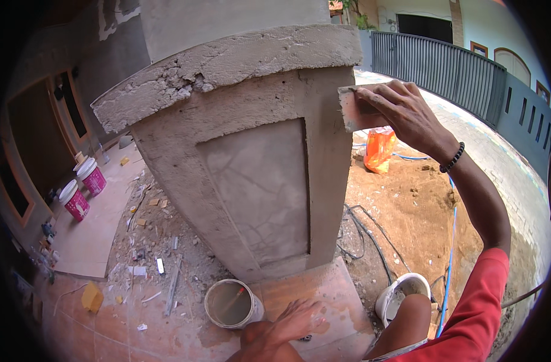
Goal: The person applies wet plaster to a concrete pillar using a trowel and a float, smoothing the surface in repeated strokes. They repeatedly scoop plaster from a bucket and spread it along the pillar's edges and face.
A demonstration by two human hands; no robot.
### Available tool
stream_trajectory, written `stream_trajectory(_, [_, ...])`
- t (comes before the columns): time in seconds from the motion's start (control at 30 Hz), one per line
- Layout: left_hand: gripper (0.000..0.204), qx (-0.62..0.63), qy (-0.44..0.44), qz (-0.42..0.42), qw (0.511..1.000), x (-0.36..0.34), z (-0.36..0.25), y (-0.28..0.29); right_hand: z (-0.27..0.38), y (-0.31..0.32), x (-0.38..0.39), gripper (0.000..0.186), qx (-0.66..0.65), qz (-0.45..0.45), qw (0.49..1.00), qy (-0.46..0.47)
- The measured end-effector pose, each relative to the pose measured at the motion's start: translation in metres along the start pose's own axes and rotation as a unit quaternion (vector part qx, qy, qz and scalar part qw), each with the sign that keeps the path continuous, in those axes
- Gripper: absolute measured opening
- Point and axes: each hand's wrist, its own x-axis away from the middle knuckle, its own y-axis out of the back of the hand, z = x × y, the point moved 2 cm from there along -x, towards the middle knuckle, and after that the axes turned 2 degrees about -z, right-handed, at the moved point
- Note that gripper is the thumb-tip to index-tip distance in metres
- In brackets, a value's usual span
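Observation:
My right hand (405, 111), with a dark beaded bracelet at the wrist, pinches a thin, flat scraper plate (350, 113). The plate is pale with grey smears, and it is up against the right edge of a grey plastered pillar (330, 181). A recessed panel (260, 181) is set into the pillar's front, below a rough, chipped ledge (239, 63). Low in the middle, my left hand (299, 320) is held out with its fingers stretched and nothing in it. Next to it stands a white bucket (257, 309) of greyish liquid, with a stick-like handle (237, 294) inside.
Another white bucket (384, 301) stands by my knee. An orange bag (379, 151), black cables (372, 232) and a blue hose (450, 259) lie on the sandy ground. Two pink-and-white pails (76, 202) and a yellow sponge-like block (92, 297) are on the left, among scattered debris.

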Motion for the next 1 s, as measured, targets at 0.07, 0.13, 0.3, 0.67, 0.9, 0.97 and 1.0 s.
stream_trajectory(0.07, [0.044,0.009,0.023,0.042,0.999,-0.003,-0.013,0.008,0.011,-0.006,-0.026,0.066,0.022,-0.050,0.998,0.032])
stream_trajectory(0.13, [0.048,0.010,0.037,0.069,0.997,-0.008,-0.016,0.007,0.026,-0.009,-0.057,0.058,0.045,-0.060,0.997,0.021])
stream_trajectory(0.3, [0.046,-0.012,0.032,0.091,0.995,-0.006,-0.017,0.006,0.052,-0.020,-0.040,0.046,0.039,-0.064,0.997,-0.001])
stream_trajectory(0.67, [0.045,-0.011,0.022,0.051,0.998,0.003,-0.034,0.005,0.043,-0.008,-0.042,0.058,0.033,-0.060,0.998,-0.011])
stream_trajectory(0.9, [0.039,-0.019,0.019,0.021,0.999,0.017,-0.036,0.009,0.083,-0.059,-0.004,0.055,-0.056,-0.053,0.997,-0.011])
stream_trajectory(0.97, [0.039,-0.019,0.042,0.024,0.999,0.017,-0.039,0.009,0.124,-0.095,0.047,0.052,-0.080,-0.020,0.997,0.000])
stream_trajectory(1.0, [0.039,-0.016,0.047,0.025,0.998,0.013,-0.041,0.006,0.137,-0.107,0.072,0.048,-0.078,0.008,0.997,0.015])
